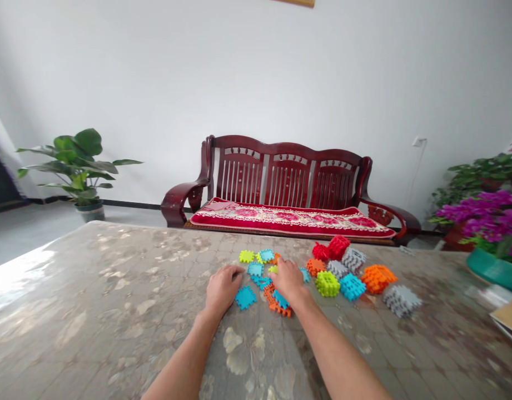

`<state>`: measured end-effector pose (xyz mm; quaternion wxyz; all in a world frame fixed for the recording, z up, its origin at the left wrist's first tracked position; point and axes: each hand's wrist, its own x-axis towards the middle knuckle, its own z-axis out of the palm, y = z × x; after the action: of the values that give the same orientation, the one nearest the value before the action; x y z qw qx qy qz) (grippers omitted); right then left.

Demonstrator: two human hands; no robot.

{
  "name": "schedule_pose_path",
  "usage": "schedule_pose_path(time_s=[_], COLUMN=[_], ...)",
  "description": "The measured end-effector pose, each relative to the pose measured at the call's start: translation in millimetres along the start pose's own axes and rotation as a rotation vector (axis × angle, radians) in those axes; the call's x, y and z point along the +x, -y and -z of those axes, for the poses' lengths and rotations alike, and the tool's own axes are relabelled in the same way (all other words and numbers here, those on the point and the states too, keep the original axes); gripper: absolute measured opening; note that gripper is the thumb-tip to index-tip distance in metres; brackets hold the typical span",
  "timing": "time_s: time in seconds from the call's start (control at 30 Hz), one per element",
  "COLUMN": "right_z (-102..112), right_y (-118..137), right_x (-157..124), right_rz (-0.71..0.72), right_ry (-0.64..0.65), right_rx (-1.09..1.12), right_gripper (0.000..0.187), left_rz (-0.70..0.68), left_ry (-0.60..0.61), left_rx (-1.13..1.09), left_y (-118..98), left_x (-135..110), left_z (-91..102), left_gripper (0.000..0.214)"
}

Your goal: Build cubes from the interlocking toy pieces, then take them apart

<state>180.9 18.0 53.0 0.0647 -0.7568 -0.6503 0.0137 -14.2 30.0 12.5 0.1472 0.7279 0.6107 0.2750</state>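
Observation:
My left hand [221,288] lies palm down on the table [93,294], fingers curled loosely, its tips next to a blue toothed tile [256,269]; nothing shows in it. Another blue tile [244,298] lies just right of its knuckles. My right hand [287,279] rests over a small heap of flat blue and orange tiles [276,303], fingers bent down onto them; a green piece [273,269] peeks out at its fingertips. Whether it grips one is hidden. More loose tiles, green [246,256] and blue [266,255], lie beyond both hands.
Several assembled toothed cubes stand right of my hands: red [338,246], grey [353,259], green [327,283], blue [352,286], orange [378,278], grey [401,300]. A teal pot of purple flowers [493,266] and books [510,319] sit at the right edge. A wooden bench [281,183] stands behind.

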Motion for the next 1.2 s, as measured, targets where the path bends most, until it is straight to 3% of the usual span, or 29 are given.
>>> schedule_pose_path(time_s=[0.47,0.6,0.73,0.83,1.03,1.2], right_z=[1.4,5.3,21.6,39.7,63.2,62.6], right_y=[7.6,1.7,-20.4,-49.4,-107.9,-119.5], right_x=[3.0,-7.0,-24.2,-36.1,-48.7,-50.0], right_rz=[0.000,-0.006,-0.020,-0.101,-0.255,-0.274], right_ry=[-0.028,-0.118,-0.292,-0.347,-0.349,-0.285], right_rx=[-0.010,0.049,0.164,0.211,0.159,0.085], right_gripper=[0.037,0.038,0.047,0.048,0.040,0.038], left_rz=[0.008,0.006,0.009,0.009,0.005,0.008], left_ry=[0.010,0.010,0.024,0.020,0.024,0.023], left_rx=[0.004,0.010,0.015,0.015,0.009,0.009], left_y=[-2.9,-2.6,-3.5,-4.4,-5.0,-3.4], left_x=[-1.2,-0.9,-1.0,-1.5,-2.6,-1.5], left_z=[2.6,2.7,4.0,5.1,6.4,4.8], left_gripper=[0.027,0.026,0.027,0.028,0.027,0.027])
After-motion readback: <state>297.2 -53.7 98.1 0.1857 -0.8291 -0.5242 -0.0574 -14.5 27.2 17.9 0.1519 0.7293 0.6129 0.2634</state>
